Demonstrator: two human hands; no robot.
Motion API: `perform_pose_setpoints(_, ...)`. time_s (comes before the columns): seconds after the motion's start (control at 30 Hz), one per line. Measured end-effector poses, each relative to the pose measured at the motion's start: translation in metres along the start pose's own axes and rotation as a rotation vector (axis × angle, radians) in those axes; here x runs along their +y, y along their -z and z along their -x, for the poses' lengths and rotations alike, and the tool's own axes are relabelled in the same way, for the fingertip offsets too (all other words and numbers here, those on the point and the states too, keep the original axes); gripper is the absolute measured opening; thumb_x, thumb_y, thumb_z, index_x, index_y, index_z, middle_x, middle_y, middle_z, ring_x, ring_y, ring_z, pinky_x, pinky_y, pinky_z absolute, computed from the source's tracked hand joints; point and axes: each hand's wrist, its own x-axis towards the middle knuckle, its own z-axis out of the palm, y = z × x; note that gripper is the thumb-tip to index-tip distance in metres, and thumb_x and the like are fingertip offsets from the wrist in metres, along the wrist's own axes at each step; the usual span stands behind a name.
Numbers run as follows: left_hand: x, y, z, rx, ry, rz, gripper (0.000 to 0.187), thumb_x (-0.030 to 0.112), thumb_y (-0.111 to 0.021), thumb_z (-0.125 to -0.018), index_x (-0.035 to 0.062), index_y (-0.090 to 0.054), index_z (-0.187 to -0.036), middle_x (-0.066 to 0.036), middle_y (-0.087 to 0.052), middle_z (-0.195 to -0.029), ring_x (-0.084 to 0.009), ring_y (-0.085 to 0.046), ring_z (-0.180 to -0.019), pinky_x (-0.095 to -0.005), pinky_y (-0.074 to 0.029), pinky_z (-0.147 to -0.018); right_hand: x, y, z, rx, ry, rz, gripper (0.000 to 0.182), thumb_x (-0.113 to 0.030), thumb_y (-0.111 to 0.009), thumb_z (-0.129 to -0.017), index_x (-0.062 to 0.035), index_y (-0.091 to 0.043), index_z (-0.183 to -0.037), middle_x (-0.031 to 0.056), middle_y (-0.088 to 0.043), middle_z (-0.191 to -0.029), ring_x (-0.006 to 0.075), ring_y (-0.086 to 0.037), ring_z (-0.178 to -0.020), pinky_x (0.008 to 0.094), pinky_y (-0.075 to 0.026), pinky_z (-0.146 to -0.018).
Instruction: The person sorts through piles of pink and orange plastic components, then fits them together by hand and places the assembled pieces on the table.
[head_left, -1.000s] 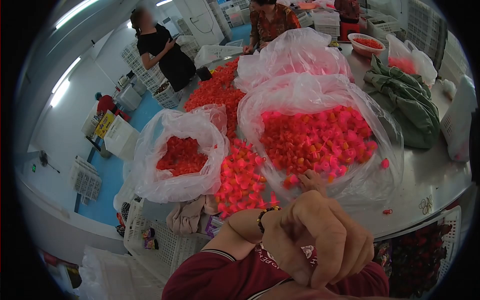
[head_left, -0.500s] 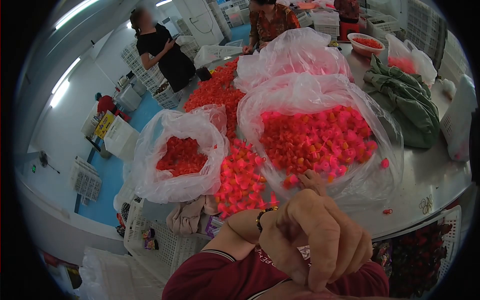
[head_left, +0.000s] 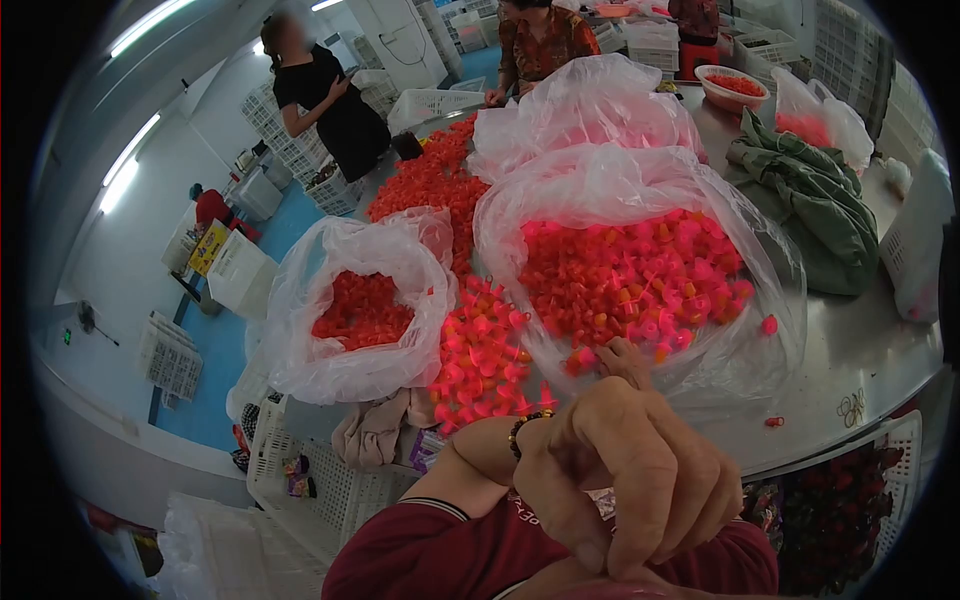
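Observation:
Large in the foreground is my left hand (head_left: 640,470), a beaded bracelet (head_left: 520,430) at its wrist. Its fingers are curled down and pressed together close below the camera; what they hold, if anything, is hidden. Beyond it, my right hand (head_left: 625,363) rests at the near edge of a big clear plastic bag (head_left: 720,375), its fingers bent beside pink and red plastic pieces (head_left: 640,280). My left hand hides the right forearm. More pink pieces (head_left: 480,360) lie loose on the metal table, between that bag and a smaller bag (head_left: 285,350) of red pieces (head_left: 362,308).
Another filled bag (head_left: 590,110) and a red heap (head_left: 425,185) lie farther back. Green cloth (head_left: 810,210) and a basin (head_left: 708,90) are at the right. Crates (head_left: 900,480) stand below the table edge. Two people (head_left: 340,110) (head_left: 550,45) are beyond the table.
The fingertips of my left hand have shifted slightly to the left and up. My right hand is almost unmoved at the bag's edge.

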Motion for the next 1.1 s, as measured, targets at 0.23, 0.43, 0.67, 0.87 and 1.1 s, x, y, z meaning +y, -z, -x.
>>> perform_pose_setpoints(0.23,-0.007,0.002,0.005,0.001,-0.031,0.009,0.015,0.011,-0.07,-0.078,-0.0014,-0.067,-0.085,-0.008,-0.058,-0.078,-0.021,-0.056,-0.069,-0.0331,-0.042,-0.062,-0.015,0.014,-0.009,-0.016,-0.015,-0.003,0.019,-0.007,-0.059,-0.079,-0.0043,-0.065,-0.096,0.011,-0.056,-0.087,0.0294,-0.056,-0.088,0.0399,-0.045,-0.077)
perform_pose_setpoints(0.43,-0.005,0.003,0.001,-0.032,-0.011,0.012,0.015,0.012,-0.07,-0.078,-0.0013,-0.067,-0.085,-0.007,-0.058,-0.077,-0.0207,-0.056,-0.068,-0.0328,-0.042,-0.061,-0.004,0.001,-0.002,-0.014,-0.021,-0.003,0.02,-0.007,-0.06,-0.079,-0.0042,-0.065,-0.098,0.0112,-0.056,-0.088,0.0296,-0.056,-0.089,0.0398,-0.045,-0.077)
perform_pose_setpoints(0.67,0.004,0.001,0.0,-0.061,-0.082,-0.08,0.019,0.02,-0.073,-0.08,0.0028,-0.068,-0.085,-0.004,-0.058,-0.075,-0.02,-0.053,-0.069,-0.0345,-0.041,-0.06,0.007,-0.006,0.003,-0.006,-0.005,-0.005,0.028,-0.007,-0.066,-0.074,-0.0072,-0.066,-0.102,0.0098,-0.056,-0.09,0.0297,-0.056,-0.088,0.0403,-0.046,-0.076)
perform_pose_setpoints(0.87,0.007,0.0,0.003,-0.051,-0.099,-0.117,0.021,0.024,-0.075,-0.079,0.0041,-0.068,-0.083,-0.003,-0.058,-0.073,-0.0195,-0.053,-0.069,-0.0322,-0.04,-0.059,0.007,-0.008,0.005,0.037,0.03,-0.032,0.034,-0.005,-0.07,-0.07,-0.0095,-0.068,-0.104,0.009,-0.056,-0.091,0.0302,-0.056,-0.087,0.0401,-0.047,-0.075)
perform_pose_setpoints(1.1,0.002,0.001,0.016,-0.056,-0.137,-0.115,0.023,0.023,-0.078,-0.077,0.0043,-0.068,-0.085,-0.004,-0.059,-0.075,-0.0186,-0.052,-0.07,-0.0303,-0.04,-0.056,0.004,-0.008,0.003,0.011,-0.031,-0.022,0.028,-0.005,-0.064,-0.075,-0.0076,-0.066,-0.103,0.0101,-0.055,-0.089,0.0301,-0.056,-0.087,0.0402,-0.046,-0.074)
